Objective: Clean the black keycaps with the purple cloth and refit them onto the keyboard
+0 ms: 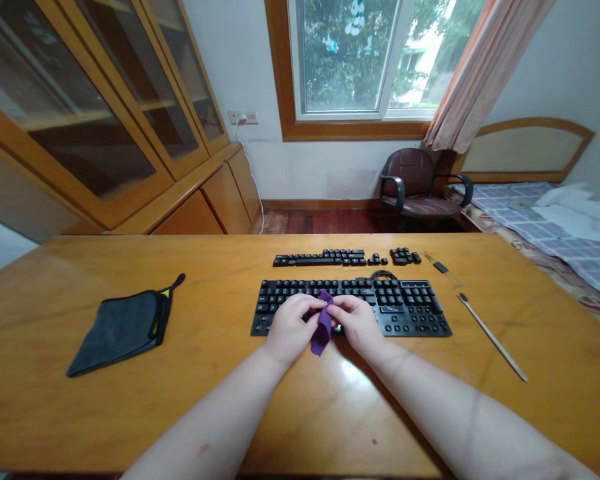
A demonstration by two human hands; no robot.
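Observation:
Between my two hands is a small purple cloth (322, 333), pinched and bunched above the front edge of a black keyboard (393, 310). My left hand (294, 327) grips the cloth from the left, fingers closed. From the other side my right hand (356, 323) pinches it near the top; whether something small is wrapped inside is hidden. The keyboard has bare switch spots along its lower rows, mostly at the right. Behind it, removed black keycaps (320, 259) stand in rows, with another group of keycaps (404, 256) farther right.
A folded dark grey cloth (120, 327) with a loop lies at left on the wooden table (180, 413). To the right are a wire keycap puller (441, 267) and a thin brush (495, 339). Beyond the table stand a chair (414, 180) and a glass-fronted cabinet (105, 120).

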